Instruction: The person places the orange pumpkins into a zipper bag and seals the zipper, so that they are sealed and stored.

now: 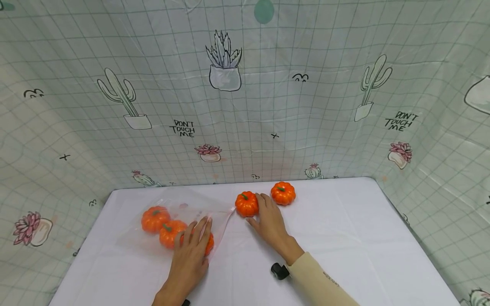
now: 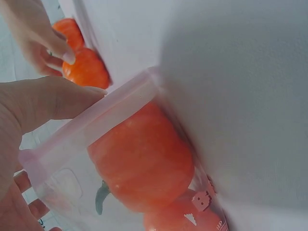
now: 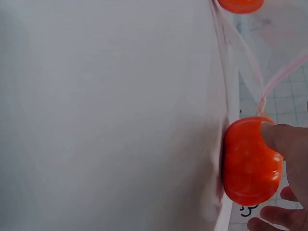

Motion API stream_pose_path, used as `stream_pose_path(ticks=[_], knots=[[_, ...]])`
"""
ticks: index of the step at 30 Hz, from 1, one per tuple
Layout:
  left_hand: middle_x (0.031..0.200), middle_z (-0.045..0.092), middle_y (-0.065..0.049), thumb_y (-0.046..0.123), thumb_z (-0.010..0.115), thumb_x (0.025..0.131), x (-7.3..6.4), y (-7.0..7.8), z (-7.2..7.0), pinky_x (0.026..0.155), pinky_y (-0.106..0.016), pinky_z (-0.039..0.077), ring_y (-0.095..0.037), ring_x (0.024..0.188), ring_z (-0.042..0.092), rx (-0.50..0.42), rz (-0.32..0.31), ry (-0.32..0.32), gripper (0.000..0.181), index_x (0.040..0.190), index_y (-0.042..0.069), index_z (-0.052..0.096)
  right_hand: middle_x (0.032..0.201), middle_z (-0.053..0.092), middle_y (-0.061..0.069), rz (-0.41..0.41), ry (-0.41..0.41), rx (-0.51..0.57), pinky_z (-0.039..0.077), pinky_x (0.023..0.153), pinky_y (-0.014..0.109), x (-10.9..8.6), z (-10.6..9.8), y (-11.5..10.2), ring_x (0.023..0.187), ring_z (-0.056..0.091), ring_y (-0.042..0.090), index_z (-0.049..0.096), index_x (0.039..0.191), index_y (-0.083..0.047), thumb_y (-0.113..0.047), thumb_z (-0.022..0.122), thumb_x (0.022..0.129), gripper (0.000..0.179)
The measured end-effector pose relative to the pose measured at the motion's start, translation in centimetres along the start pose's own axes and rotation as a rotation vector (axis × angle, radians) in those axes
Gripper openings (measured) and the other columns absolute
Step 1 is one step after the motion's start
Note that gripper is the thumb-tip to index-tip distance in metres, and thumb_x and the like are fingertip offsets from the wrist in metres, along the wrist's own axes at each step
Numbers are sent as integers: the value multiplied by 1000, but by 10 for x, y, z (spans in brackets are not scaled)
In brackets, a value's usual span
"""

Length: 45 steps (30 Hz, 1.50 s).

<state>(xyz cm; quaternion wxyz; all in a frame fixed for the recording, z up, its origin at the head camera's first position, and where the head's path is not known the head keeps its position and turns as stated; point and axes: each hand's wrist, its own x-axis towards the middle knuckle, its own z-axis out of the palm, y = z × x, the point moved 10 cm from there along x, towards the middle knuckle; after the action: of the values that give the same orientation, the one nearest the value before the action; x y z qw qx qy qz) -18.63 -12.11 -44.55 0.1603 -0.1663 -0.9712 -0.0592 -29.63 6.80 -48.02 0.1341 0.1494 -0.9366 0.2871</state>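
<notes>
Three small orange toy pumpkins lie inside a clear plastic bag with a pink edge (image 1: 223,227) on the left half of the table: one at the back (image 1: 155,219), a middle pumpkin (image 1: 168,236) and a front pumpkin (image 2: 142,159). My left hand (image 1: 187,259) rests over the front one, fingers extended on the bag and thumb along its pink mouth. Just beyond the bag's corner, my right hand (image 1: 272,225) holds another pumpkin (image 1: 246,205), thumb on its near side and fingers at its right. A further pumpkin (image 1: 283,194) sits behind that hand, untouched.
A white cloth covers the table (image 1: 344,255), whose back edge runs close to a hanging curtain (image 1: 252,110) printed with a grid and cacti. A black wrist device (image 1: 280,271) sits by the right sleeve (image 1: 321,280).
</notes>
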Motion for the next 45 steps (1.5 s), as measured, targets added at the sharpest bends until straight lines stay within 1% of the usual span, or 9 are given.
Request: stream_pose_path(ticks=[5, 11, 18, 24, 28, 32, 35, 39, 45], knots=[[158, 46, -14, 5, 98, 63, 0, 1, 0, 108, -57, 37, -39, 141, 41, 1, 2, 3, 106, 156, 1, 47, 145, 55, 28, 12, -34, -9, 42, 116, 57, 10, 5, -1, 131, 55, 47, 49, 150, 6, -24, 89, 87, 80], [158, 46, -14, 6, 99, 63, 0, 1, 0, 108, -56, 37, -38, 141, 41, 3, 8, 7, 106, 156, 2, 48, 143, 58, 26, 19, -80, -33, 42, 116, 56, 16, 11, 0, 129, 56, 45, 47, 152, 5, -28, 87, 90, 80], [159, 45, -14, 7, 99, 64, 1, 1, 2, 108, -57, 37, -39, 141, 40, 5, -1, -12, 106, 157, 2, 47, 134, 63, 25, 34, -61, -15, 46, 113, 54, 17, 12, 6, 123, 58, 44, 52, 146, 5, -27, 88, 88, 76], [159, 45, -14, 8, 98, 66, 1, 1, 2, 109, -57, 37, -39, 142, 40, 15, -10, -35, 105, 157, 2, 47, 134, 63, 24, 44, -45, -2, 47, 112, 53, 9, 5, 7, 123, 59, 42, 53, 145, 4, -27, 90, 86, 77], [159, 44, -14, 7, 98, 66, 1, 1, 1, 109, -57, 36, -39, 142, 40, 10, -13, -22, 105, 157, 2, 46, 132, 64, 23, -2, -7, 3, 50, 109, 53, -1, -8, -3, 123, 59, 40, 54, 143, 4, -23, 93, 83, 77], [159, 45, -14, 4, 97, 64, 2, 0, -1, 109, -57, 36, -39, 141, 41, -5, -8, 8, 105, 157, 1, 47, 132, 64, 20, -56, -1, 41, 51, 107, 54, -14, -16, -18, 122, 59, 39, 54, 143, 4, -22, 94, 81, 78], [159, 45, -14, 2, 96, 63, 1, 0, -3, 108, -57, 37, -40, 140, 42, -9, 2, 30, 105, 156, 1, 47, 136, 63, 17, -81, -39, 77, 50, 107, 55, -24, -16, -29, 123, 59, 38, 52, 145, 1, -23, 93, 82, 80], [159, 45, -14, 2, 96, 64, 2, 0, -3, 108, -57, 37, -39, 140, 41, -11, 8, 35, 105, 156, 1, 47, 140, 61, 14, -99, -104, 96, 49, 109, 54, -35, -9, -43, 126, 57, 36, 52, 148, -3, -28, 93, 83, 81], [159, 45, -14, 2, 97, 63, 2, 0, -2, 107, -57, 37, -40, 140, 41, -23, 6, 36, 105, 156, 1, 47, 141, 61, 12, -146, -153, 87, 50, 108, 53, -42, -1, -62, 127, 57, 34, 52, 149, -6, -33, 92, 84, 81]])
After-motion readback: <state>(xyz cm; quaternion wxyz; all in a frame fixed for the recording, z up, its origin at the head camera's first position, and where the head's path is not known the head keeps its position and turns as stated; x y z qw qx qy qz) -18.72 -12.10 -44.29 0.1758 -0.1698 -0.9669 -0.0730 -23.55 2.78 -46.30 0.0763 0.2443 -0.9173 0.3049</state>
